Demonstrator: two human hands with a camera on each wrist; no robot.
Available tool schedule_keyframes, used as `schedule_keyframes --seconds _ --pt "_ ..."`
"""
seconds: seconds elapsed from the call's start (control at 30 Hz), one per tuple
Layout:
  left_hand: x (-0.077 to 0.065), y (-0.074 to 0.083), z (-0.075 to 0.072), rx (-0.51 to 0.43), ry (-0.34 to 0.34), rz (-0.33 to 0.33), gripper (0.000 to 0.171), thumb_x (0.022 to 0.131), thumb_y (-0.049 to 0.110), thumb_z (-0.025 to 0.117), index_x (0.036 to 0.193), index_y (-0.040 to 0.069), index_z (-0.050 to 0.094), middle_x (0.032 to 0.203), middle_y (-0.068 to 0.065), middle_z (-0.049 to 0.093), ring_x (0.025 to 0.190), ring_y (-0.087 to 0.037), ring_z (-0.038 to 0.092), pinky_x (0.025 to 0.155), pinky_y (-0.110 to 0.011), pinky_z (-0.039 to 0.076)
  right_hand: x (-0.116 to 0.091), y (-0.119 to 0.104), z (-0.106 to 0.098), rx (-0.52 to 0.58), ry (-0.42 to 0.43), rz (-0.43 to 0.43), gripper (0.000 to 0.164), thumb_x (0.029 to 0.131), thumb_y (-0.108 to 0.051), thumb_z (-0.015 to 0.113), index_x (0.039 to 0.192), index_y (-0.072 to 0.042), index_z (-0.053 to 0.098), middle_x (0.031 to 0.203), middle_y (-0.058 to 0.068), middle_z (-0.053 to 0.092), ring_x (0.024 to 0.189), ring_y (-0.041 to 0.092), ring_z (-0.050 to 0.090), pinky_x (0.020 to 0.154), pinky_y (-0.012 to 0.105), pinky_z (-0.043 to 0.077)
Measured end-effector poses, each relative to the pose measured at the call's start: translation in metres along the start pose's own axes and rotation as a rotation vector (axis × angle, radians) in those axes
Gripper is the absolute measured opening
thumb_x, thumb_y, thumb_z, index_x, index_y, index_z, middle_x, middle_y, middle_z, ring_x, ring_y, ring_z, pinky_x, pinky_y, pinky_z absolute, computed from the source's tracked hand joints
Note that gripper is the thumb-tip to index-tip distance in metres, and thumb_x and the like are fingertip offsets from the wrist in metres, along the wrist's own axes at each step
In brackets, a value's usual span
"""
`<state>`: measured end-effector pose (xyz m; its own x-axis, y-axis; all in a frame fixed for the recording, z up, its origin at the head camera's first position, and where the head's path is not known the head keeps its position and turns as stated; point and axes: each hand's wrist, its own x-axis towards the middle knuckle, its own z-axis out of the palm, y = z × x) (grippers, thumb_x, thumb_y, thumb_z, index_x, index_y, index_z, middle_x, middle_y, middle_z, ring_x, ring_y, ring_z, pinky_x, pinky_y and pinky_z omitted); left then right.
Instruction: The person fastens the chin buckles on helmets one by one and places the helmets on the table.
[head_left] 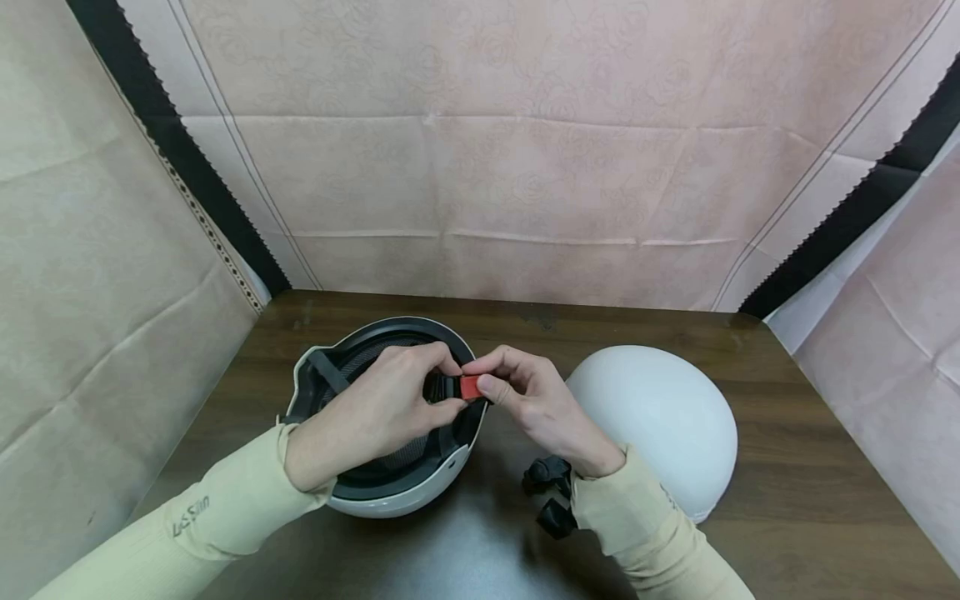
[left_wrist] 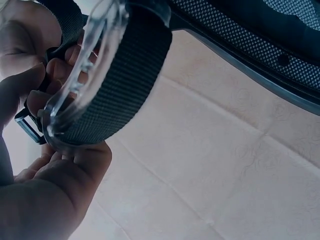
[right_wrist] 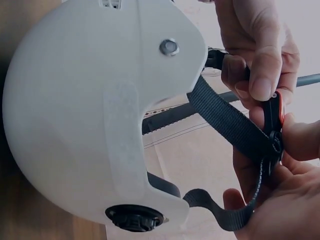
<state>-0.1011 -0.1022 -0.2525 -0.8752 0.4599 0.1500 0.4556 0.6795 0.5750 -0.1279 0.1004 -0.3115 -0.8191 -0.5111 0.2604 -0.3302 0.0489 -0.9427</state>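
Observation:
A white helmet (head_left: 397, 505) lies upside down, its dark padded inside facing up. Above its right rim, a red and black buckle (head_left: 469, 387) sits between my two hands. My left hand (head_left: 382, 400) pinches the buckle's black end from the left. From the right, my right hand (head_left: 532, 396) grips the red part between thumb and fingers. In the right wrist view, black webbing straps (right_wrist: 225, 117) run from the helmet's edge to the buckle. The left wrist view shows a clear plastic chin piece (left_wrist: 82, 75) on the strap, near the left hand's fingers.
A second smooth white dome (head_left: 652, 417), likely another helmet, stands behind the right forearm. Small black parts (head_left: 557, 518) show beside the right wrist. Everything lies on a brown wooden table (head_left: 495, 321), with pale cloth walls (head_left: 480, 183) around it.

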Motion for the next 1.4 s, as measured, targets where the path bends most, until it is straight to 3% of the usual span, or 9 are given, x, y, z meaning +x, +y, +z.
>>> schedule_keyframes --seconds 0.2,0.43,0.57,0.8,1.0,1.13,1.4 --pt "-0.0013 -0.0006 0.0010 -0.010 0.005 0.009 0.021 0.082 0.011 0.077 0.100 0.007 0.067 0.074 0.002 0.058 0.046 -0.008 0.043 0.041 -0.025 0.036 -0.0019 0.0005 0.0005 -0.010 0.018 -0.009 0.019 0.096 -0.012 0.061 0.113 -0.006 0.067 0.102 0.007 0.068 0.090 0.022 0.062 0.080 0.032 0.050" --pt "-0.0018 -0.0004 0.0017 -0.007 0.006 0.016 0.020 0.082 0.013 0.078 0.100 0.008 0.069 0.079 0.003 0.062 0.046 -0.009 0.043 0.042 -0.026 0.037 -0.0034 -0.0005 0.0017 -0.030 0.018 -0.077 0.018 0.095 -0.010 0.061 0.111 -0.004 0.066 0.098 0.009 0.068 0.085 0.024 0.064 0.076 0.032 0.052" --pt "-0.0026 0.0005 0.0002 -0.003 -0.010 -0.003 0.021 0.083 0.013 0.078 0.101 0.008 0.069 0.081 0.002 0.063 0.048 -0.010 0.045 0.044 -0.026 0.038 -0.0047 -0.0008 0.0020 -0.043 0.017 -0.072 0.017 0.096 -0.012 0.061 0.111 -0.007 0.067 0.098 0.006 0.068 0.085 0.024 0.063 0.077 0.035 0.051" --pt "-0.0034 -0.0003 -0.0029 -0.017 -0.012 -0.044 0.018 0.085 0.014 0.076 0.100 0.008 0.069 0.072 0.002 0.058 0.043 -0.010 0.043 0.039 -0.026 0.036 -0.0067 0.0020 0.0009 -0.249 -0.025 -0.038 0.024 0.098 -0.026 0.058 0.121 -0.021 0.063 0.116 -0.008 0.063 0.103 0.011 0.058 0.086 0.035 0.048" --pt "-0.0011 0.0027 -0.0018 -0.016 0.003 -0.022 0.021 0.083 0.013 0.078 0.101 0.008 0.068 0.080 0.002 0.063 0.043 -0.011 0.042 0.041 -0.026 0.036 -0.0043 0.0016 -0.0008 -0.084 -0.092 -0.005 0.025 0.104 -0.022 0.048 0.120 -0.009 0.062 0.104 0.006 0.064 0.095 0.021 0.061 0.088 0.036 0.050" --pt "-0.0012 0.0036 -0.0006 -0.014 0.019 0.001 0.021 0.082 0.013 0.079 0.100 0.009 0.069 0.087 0.000 0.067 0.047 -0.010 0.043 0.043 -0.025 0.038 -0.0027 0.0013 -0.0019 0.003 -0.112 -0.016 0.022 0.103 -0.016 0.049 0.115 -0.003 0.062 0.096 0.011 0.062 0.089 0.027 0.059 0.085 0.034 0.050" --pt "-0.0005 0.0059 -0.0007 0.001 0.030 -0.014 0.022 0.081 0.015 0.079 0.099 0.008 0.069 0.089 -0.003 0.068 0.041 -0.009 0.043 0.041 -0.025 0.038 -0.0025 0.0002 -0.0025 -0.018 -0.079 -0.020 0.022 0.102 -0.016 0.051 0.115 -0.004 0.064 0.092 0.011 0.061 0.084 0.026 0.058 0.080 0.034 0.049"
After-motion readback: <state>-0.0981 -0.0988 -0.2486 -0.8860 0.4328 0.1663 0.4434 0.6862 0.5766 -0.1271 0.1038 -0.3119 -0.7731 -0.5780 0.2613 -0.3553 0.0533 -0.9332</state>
